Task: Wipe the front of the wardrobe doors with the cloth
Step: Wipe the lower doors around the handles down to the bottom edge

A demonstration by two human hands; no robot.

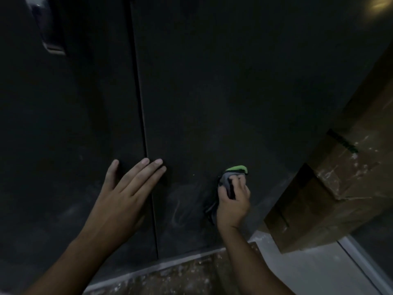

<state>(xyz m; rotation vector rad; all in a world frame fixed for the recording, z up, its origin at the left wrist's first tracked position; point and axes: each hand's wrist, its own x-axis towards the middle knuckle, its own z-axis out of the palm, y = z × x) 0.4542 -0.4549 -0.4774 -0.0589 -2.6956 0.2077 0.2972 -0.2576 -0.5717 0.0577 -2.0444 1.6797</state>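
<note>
At the upper left a metal handle [52, 40] sits on the left wardrobe door [63, 124]. Low down, your left hand [125, 192] lies flat with straight fingers, its palm on that door and its fingertips reaching across the seam [143, 124] onto the right wardrobe door [234, 92]. Further right, your right hand [234, 202] curls its fingers around a bunched grey cloth [228, 177] with a green edge and presses it against the lower part of the right door, while a taped cardboard box [331, 199] stands just beside the wardrobe, above the speckled floor [191, 275].
</note>
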